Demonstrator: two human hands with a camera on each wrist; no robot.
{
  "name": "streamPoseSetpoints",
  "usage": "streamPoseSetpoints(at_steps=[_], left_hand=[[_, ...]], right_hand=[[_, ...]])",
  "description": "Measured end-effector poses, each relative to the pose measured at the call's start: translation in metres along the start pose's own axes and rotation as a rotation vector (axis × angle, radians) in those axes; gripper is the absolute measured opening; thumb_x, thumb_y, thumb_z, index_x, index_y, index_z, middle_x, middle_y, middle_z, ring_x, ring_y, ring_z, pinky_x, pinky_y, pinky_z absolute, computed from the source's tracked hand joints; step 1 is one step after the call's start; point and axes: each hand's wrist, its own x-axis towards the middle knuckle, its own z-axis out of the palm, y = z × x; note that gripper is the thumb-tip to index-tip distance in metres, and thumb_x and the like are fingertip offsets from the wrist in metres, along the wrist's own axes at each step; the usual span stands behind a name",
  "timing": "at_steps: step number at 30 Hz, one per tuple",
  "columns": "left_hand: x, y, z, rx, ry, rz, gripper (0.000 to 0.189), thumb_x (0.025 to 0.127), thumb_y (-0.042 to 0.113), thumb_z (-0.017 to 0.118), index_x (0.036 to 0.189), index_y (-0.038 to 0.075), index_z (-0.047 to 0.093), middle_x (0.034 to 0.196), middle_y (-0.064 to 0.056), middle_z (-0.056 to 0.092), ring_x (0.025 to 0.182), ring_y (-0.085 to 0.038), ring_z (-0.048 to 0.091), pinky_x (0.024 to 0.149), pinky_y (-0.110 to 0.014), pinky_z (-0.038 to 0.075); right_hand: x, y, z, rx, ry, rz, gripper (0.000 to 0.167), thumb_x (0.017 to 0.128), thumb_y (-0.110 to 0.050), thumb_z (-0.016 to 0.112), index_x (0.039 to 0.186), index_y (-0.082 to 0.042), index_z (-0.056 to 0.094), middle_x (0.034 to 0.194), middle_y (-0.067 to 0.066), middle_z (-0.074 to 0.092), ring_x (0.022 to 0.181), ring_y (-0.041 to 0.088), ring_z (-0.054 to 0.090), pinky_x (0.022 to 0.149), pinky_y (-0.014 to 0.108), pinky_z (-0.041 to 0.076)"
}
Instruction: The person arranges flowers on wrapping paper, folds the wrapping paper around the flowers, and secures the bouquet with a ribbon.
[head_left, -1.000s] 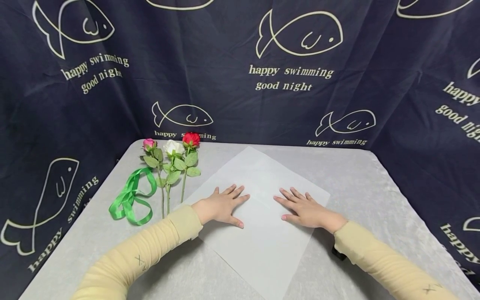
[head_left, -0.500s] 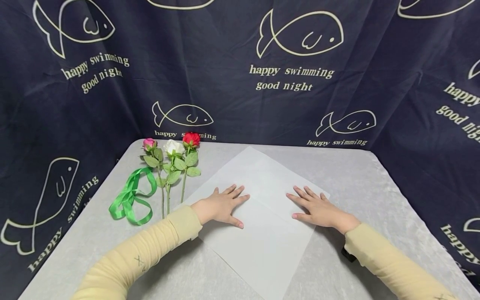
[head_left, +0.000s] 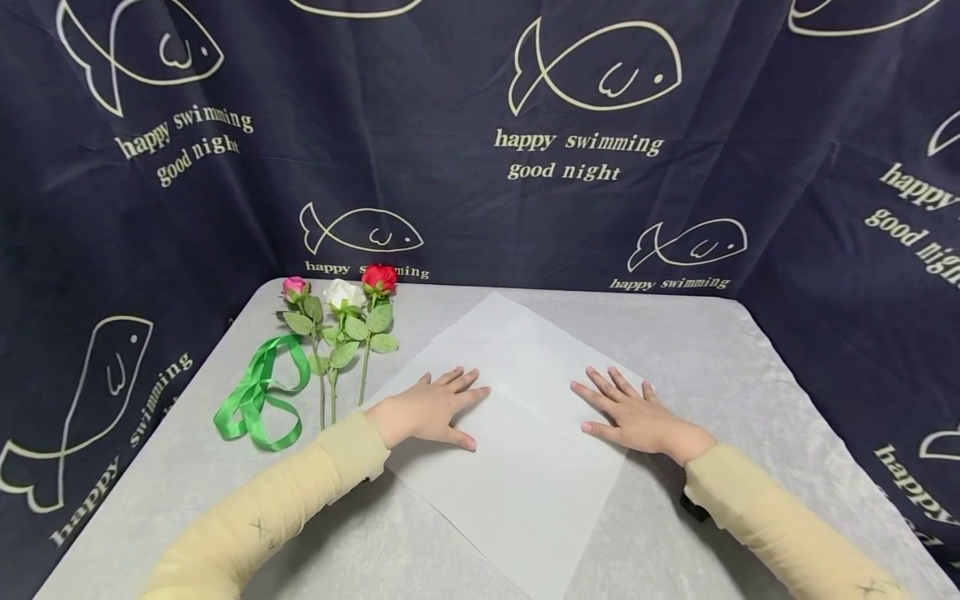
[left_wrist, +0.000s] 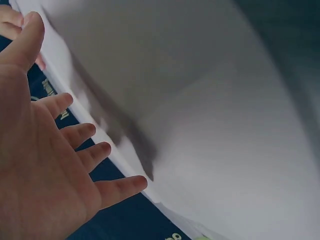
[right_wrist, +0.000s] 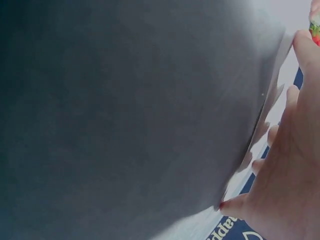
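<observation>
A large white sheet of paper (head_left: 517, 492) lies on the table, turned like a diamond with one corner at the back. Over its left part my left hand (head_left: 431, 410) spreads its fingers, palm down. In the left wrist view a shadow shows under that hand (left_wrist: 55, 155), and its palm looks raised off the sheet. Fingers straight and spread, my right hand (head_left: 637, 417) is at the sheet's right corner. The right wrist view shows its fingertips close to the paper's edge; whether they all touch is unclear. Neither hand holds anything.
Left of the paper lie a pink rose (head_left: 296, 288), a white rose (head_left: 345, 295) and a red rose (head_left: 379, 279) with leafy stems. A loose green ribbon (head_left: 258, 396) lies beside them. A dark blue fish-print curtain (head_left: 450, 125) surrounds the grey cloth-covered table (head_left: 705, 350).
My right hand has slid rightward over the paper to its right corner. The left hand has shifted slightly left. The view has moved a little; flowers and ribbon stay put.
</observation>
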Motion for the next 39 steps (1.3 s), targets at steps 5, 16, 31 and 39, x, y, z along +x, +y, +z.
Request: streamPoseSetpoints(at_steps=[5, 16, 31, 39], left_hand=[[-0.013, -0.004, -0.004, 0.017, 0.071, -0.003, 0.085, 0.083, 0.064, 0.054, 0.151, 0.025, 0.022, 0.158, -0.007, 0.012, 0.145, -0.029, 0.012, 0.108, -0.063, 0.02], [-0.051, -0.02, -0.009, 0.026, 0.282, -0.062, 0.074, 0.089, 0.042, 0.061, 0.149, 0.013, 0.028, 0.152, -0.017, 0.028, 0.138, -0.037, 0.028, 0.108, -0.059, 0.026], [-0.094, -0.048, -0.008, -0.026, 0.45, -0.208, 0.066, 0.088, 0.027, 0.066, 0.142, 0.0, 0.037, 0.137, -0.026, 0.044, 0.126, -0.044, 0.041, 0.099, -0.061, 0.036], [-0.104, -0.054, -0.003, -0.054, 0.423, -0.34, 0.064, 0.086, 0.026, 0.068, 0.135, -0.007, 0.043, 0.129, -0.033, 0.048, 0.12, -0.049, 0.044, 0.097, -0.06, 0.038]], right_hand=[[0.004, 0.0, 0.001, -0.024, -0.043, 0.019, 0.068, 0.091, -0.064, 0.039, 0.15, -0.035, 0.021, 0.159, 0.004, 0.007, 0.144, 0.038, 0.004, 0.1, 0.075, 0.006], [0.007, 0.007, 0.009, -0.049, -0.06, 0.013, 0.066, 0.093, -0.063, 0.034, 0.151, -0.036, 0.015, 0.16, 0.004, 0.002, 0.144, 0.039, 0.001, 0.1, 0.075, 0.002], [0.005, 0.002, 0.003, -0.017, -0.078, -0.007, 0.065, 0.095, -0.058, 0.037, 0.151, -0.031, 0.017, 0.159, 0.009, 0.002, 0.142, 0.043, 0.0, 0.098, 0.077, 0.0], [0.008, 0.006, 0.0, -0.022, -0.121, -0.009, 0.07, 0.091, -0.066, 0.034, 0.151, -0.035, 0.015, 0.16, 0.005, -0.001, 0.143, 0.041, -0.002, 0.098, 0.078, 0.001]])
